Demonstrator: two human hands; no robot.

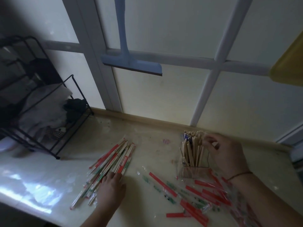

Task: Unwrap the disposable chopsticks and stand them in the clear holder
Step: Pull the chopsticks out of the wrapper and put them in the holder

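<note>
A pile of wrapped chopsticks point(113, 159) in clear sleeves with red and green print lies on the counter at centre left. My left hand point(110, 188) rests on the near end of that pile, fingers curled over it. At right stands the clear holder point(194, 167), packed with bare wooden chopsticks point(193, 145) standing upright. My right hand point(226, 153) is at the holder's right side, its fingers pinching the tops of the chopsticks there. Empty wrappers point(196, 195) lie scattered in front of the holder.
A black wire rack point(49, 112) with cloths stands at the back left of the pale counter point(152, 153). A blue squeegee point(131, 63) hangs on the window behind. A yellow object point(288, 66) juts in at the upper right.
</note>
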